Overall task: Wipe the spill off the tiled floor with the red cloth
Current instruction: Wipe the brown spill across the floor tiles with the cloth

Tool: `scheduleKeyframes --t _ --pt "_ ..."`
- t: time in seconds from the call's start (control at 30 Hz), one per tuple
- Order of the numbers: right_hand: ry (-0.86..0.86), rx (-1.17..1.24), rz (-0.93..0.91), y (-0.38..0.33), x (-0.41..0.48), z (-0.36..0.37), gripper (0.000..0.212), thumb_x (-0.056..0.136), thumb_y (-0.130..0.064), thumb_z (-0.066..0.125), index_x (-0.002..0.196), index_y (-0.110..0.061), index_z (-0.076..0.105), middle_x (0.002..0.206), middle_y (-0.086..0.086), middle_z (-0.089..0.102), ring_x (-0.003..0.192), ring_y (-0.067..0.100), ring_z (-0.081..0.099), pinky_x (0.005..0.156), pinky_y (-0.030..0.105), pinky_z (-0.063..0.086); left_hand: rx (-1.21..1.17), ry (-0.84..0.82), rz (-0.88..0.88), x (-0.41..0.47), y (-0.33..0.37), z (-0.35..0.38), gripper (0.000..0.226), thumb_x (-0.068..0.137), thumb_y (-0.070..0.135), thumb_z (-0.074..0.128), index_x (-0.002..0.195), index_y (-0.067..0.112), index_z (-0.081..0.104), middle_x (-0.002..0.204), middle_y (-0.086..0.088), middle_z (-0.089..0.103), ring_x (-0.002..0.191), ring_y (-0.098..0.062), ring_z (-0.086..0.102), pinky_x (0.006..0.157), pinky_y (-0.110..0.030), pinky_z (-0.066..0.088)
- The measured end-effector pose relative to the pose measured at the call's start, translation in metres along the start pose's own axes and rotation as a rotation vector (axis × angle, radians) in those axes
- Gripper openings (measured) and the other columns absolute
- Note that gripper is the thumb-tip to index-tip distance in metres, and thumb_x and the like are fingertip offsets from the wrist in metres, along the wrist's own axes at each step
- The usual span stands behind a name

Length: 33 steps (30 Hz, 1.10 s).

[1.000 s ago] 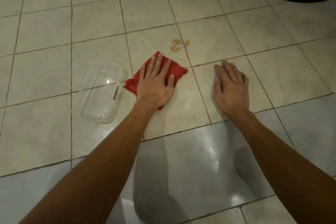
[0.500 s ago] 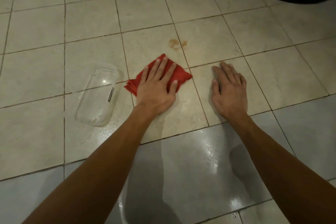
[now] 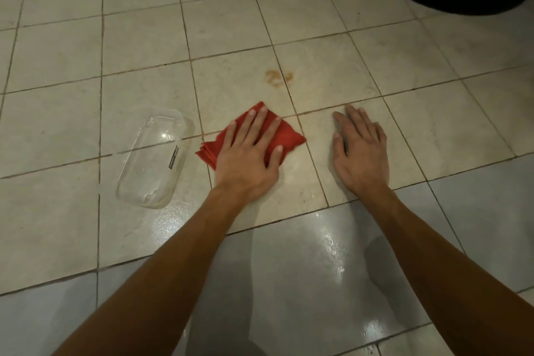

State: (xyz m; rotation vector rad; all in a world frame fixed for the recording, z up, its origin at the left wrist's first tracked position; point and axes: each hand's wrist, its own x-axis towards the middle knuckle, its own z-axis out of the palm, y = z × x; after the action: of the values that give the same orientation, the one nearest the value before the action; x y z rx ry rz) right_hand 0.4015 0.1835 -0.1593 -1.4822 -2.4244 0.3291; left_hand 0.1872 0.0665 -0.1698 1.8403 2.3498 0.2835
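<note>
Dim, warm light from above on the tiled floor [image 3: 289, 9]: white glare streaks the glossy tiles nearest me, my arms [image 3: 179, 263] throw soft shadows, grout lines bow toward darkening corners, and the red cloth [image 3: 290, 136] blurs slightly at its edge.

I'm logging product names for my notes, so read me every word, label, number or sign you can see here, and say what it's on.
No text here can be read.
Clear plastic container: a narrow dark sticker on its wall carries print too small and blurred to read.
Red cloth: no writing visible.
Tiled floor: no writing or signs visible.
</note>
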Motion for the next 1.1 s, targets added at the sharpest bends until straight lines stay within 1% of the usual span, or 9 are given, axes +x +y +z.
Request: scheduleKeyframes --t 0.13,0.27,0.37,0.47,0.6,0.73,0.87,0.97,1.1 --pt "0.001 -0.01 -0.013 0.002 0.003 0.001 0.052 0.116 -0.029 0.041 0.167 -0.022 0.042 0.18 0.004 0.029 0.169 0.021 0.016 0.136 0.054 0.013 0.031 -0.043 -0.088 0.046 -0.021 -0.012 0.067 0.106 0.059 0.011 0.168 0.034 0.002 0.177 0.001 -0.009 0.162 -0.016 -0.014 0.131 -0.05 -0.004" --pt "0.013 -0.011 -0.01 0.002 0.002 0.003 0.051 0.116 -0.03 0.041 0.167 -0.022 0.043 0.179 0.004 0.03 0.169 0.021 0.017 0.136 0.054 0.014 0.034 -0.081 -0.097 0.079 0.005 -0.01 0.069 0.106 0.054 0.011 0.168 0.028 0.0 0.176 -0.003 -0.011 0.162 -0.022 -0.016 0.13 -0.054 -0.005" --pt "0.025 -0.01 -0.013 0.003 0.002 0.005 0.051 0.115 -0.029 0.042 0.166 -0.022 0.045 0.179 0.004 0.031 0.169 0.021 0.018 0.136 0.054 0.015 0.027 -0.083 -0.009 0.068 0.027 -0.003 0.068 0.106 0.055 0.009 0.168 0.028 0.001 0.176 -0.002 -0.009 0.162 -0.02 -0.016 0.13 -0.054 -0.006" --pt "0.028 -0.006 -0.018 0.004 0.002 0.006 0.051 0.115 -0.029 0.042 0.165 -0.021 0.046 0.178 0.004 0.033 0.168 0.022 0.019 0.135 0.054 0.016 0.003 -0.062 0.047 0.045 0.018 0.0 0.067 0.107 0.057 0.011 0.168 0.032 0.003 0.177 0.002 -0.005 0.162 -0.016 -0.013 0.131 -0.052 -0.003" --pt "0.017 -0.004 -0.025 0.006 0.003 0.005 0.054 0.113 -0.033 0.037 0.165 -0.022 0.045 0.178 0.004 0.032 0.168 0.023 0.019 0.136 0.054 0.015 0.018 -0.036 -0.04 0.047 -0.007 -0.005 0.067 0.106 0.059 0.012 0.168 0.034 0.005 0.177 0.003 -0.005 0.162 -0.014 -0.012 0.131 -0.05 -0.004" --pt "0.024 0.004 -0.021 0.005 0.004 0.007 0.055 0.112 -0.034 0.035 0.165 -0.022 0.046 0.178 0.004 0.033 0.168 0.022 0.019 0.136 0.055 0.015 0.029 -0.06 -0.103 0.08 0.005 -0.009 0.069 0.106 0.056 0.012 0.168 0.03 0.002 0.177 -0.001 -0.009 0.162 -0.02 -0.015 0.13 -0.054 -0.006" --pt "0.023 -0.01 -0.017 0.005 0.003 0.008 0.054 0.113 -0.032 0.038 0.166 -0.022 0.045 0.179 0.004 0.032 0.168 0.021 0.018 0.136 0.054 0.015 0.012 -0.067 -0.024 0.063 0.024 -0.001 0.068 0.106 0.056 0.01 0.168 0.031 0.002 0.177 0.0 -0.008 0.162 -0.019 -0.016 0.13 -0.053 -0.006" --pt "0.021 -0.007 -0.02 0.005 0.003 0.007 0.055 0.113 -0.033 0.036 0.166 -0.022 0.044 0.179 0.004 0.031 0.168 0.022 0.018 0.136 0.054 0.015 -0.01 -0.045 0.062 0.035 0.014 0.001 0.065 0.107 0.058 0.013 0.168 0.034 0.007 0.177 0.003 -0.004 0.162 -0.014 -0.013 0.131 -0.051 -0.004" --pt "0.024 0.0 -0.028 0.006 0.003 0.007 0.054 0.113 -0.033 0.037 0.166 -0.022 0.045 0.178 0.004 0.032 0.168 0.022 0.019 0.136 0.054 0.015 0.023 -0.04 0.009 0.044 -0.025 -0.01 0.066 0.106 0.061 0.012 0.168 0.037 0.005 0.177 0.005 -0.005 0.162 -0.012 -0.011 0.132 -0.048 -0.005"
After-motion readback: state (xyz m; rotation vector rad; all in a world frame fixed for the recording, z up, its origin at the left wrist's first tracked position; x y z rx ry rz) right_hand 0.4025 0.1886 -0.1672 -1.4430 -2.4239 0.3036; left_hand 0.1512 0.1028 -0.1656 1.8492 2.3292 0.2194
